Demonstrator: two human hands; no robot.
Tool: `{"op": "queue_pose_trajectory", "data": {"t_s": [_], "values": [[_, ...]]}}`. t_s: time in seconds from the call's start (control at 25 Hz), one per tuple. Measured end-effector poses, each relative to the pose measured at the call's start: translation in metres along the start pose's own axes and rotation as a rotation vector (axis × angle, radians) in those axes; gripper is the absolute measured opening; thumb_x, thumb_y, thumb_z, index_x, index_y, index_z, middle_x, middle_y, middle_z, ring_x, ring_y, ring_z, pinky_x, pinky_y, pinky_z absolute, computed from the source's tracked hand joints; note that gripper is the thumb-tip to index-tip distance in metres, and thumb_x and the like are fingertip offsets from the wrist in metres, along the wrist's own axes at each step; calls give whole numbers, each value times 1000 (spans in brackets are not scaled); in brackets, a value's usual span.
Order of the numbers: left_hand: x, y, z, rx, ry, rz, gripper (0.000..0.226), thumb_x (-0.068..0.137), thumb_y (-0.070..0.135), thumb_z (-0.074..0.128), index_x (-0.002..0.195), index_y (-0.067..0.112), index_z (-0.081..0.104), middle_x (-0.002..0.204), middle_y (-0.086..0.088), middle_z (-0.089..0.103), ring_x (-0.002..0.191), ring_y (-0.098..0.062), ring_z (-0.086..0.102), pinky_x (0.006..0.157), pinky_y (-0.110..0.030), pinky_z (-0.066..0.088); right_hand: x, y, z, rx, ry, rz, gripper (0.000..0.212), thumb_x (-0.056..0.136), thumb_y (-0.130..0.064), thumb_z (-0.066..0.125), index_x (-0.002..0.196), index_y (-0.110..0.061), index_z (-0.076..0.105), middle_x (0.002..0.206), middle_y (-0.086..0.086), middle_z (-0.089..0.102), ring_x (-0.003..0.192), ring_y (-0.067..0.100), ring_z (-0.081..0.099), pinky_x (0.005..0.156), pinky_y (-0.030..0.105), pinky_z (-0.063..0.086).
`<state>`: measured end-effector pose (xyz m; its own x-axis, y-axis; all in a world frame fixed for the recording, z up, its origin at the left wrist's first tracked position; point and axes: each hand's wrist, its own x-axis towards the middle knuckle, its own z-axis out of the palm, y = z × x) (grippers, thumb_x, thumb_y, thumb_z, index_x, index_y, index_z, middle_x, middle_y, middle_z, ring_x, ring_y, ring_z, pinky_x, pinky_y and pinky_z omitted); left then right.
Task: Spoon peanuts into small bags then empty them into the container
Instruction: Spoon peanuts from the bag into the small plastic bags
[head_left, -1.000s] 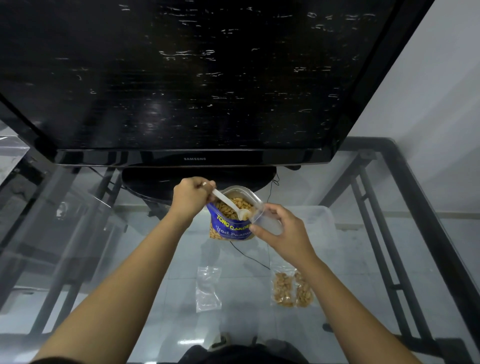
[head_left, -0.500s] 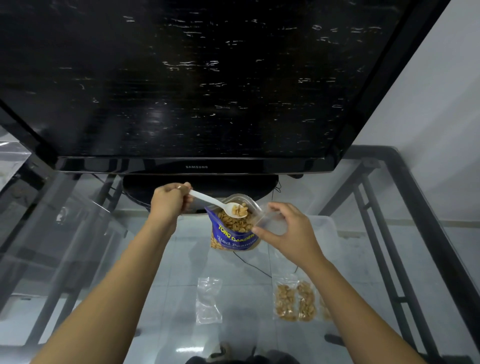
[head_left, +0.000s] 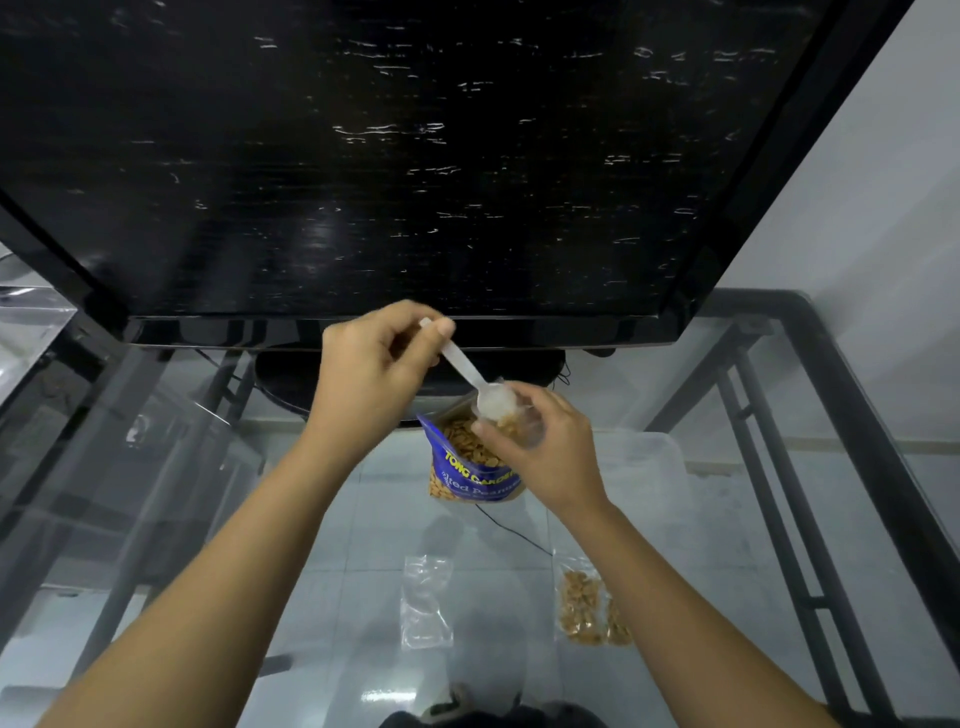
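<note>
A person's left hand (head_left: 376, 366) pinches the handle end of a white plastic spoon (head_left: 470, 374) between thumb and curled fingers, the bowl tipped down at the mouth of a small clear bag (head_left: 519, 423). The right hand (head_left: 545, 452) grips that bag, thumb and fingers curled around it, just above an open blue peanut pouch (head_left: 472, 470) standing on a glass table (head_left: 727, 545); peanuts fill the pouch. Peanuts show inside the held bag, blurred. Two more small bags lie flat nearer the person: one empty bag (head_left: 426, 603) in the middle, one filled bag (head_left: 584, 605) with peanuts to its right. A clear plastic container (head_left: 644, 467) sits behind the right wrist, contents unclear. A black television (head_left: 415, 156) stands at the back.
</note>
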<state>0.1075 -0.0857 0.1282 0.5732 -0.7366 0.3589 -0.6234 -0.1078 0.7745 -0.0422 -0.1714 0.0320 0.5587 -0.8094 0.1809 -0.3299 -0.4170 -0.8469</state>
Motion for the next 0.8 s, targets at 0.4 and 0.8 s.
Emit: {"op": "queue_pose_trajectory", "data": {"t_s": [0.4,0.8], "values": [[-20,-69,31,202,-268,263,23,87,28,59,91,10,72,82,-3,73,79,-2,61,72,-5,40,-20,14,-20,144,-20,240,43,74,-37,74,112,-25,58,90,-27,56,87,-12,54,68,2,44],[-11,-55,60,327,-82,-96,22,91,21,54,93,5,70,74,-16,71,72,-33,65,70,-41,52,-27,18,-22,135,-106,228,49,75,-38,73,119,-24,56,101,-22,56,95,-12,52,68,5,45]]}}
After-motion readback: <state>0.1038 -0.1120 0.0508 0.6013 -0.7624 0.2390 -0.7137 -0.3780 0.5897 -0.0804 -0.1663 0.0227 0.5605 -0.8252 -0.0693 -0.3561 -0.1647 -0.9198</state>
